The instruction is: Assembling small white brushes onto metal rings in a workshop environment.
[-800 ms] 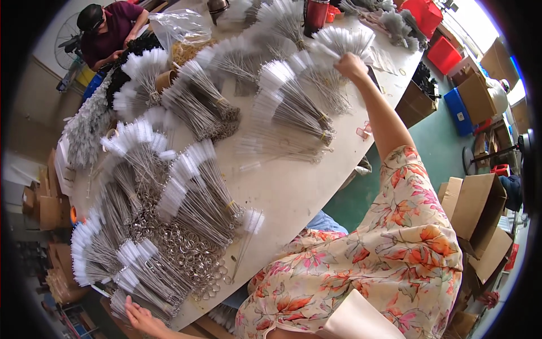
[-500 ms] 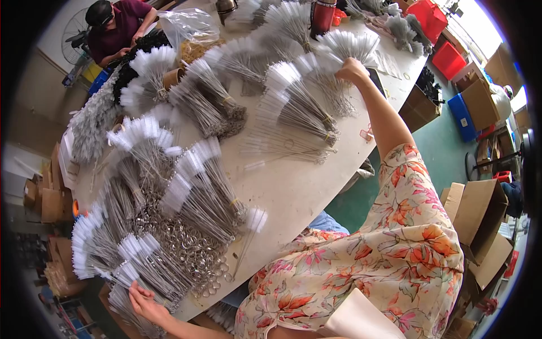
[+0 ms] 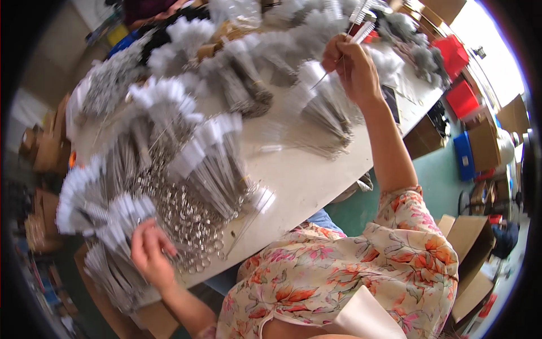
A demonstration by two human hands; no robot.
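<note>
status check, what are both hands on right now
Right hand raised, pinching thin white-tipped wire brushes. Left hand on the near brush bundle, beside the metal ring pile. Nothing blocking either hand.

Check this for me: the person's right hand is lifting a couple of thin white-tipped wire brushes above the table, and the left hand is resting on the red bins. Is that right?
Not quite. The head view shows the left hand at the near table edge, on the bundles of white-tipped brushes beside the pile of metal rings, not on the red bins, which are beyond the table's far side. The right hand does lift thin wire brushes.
</note>
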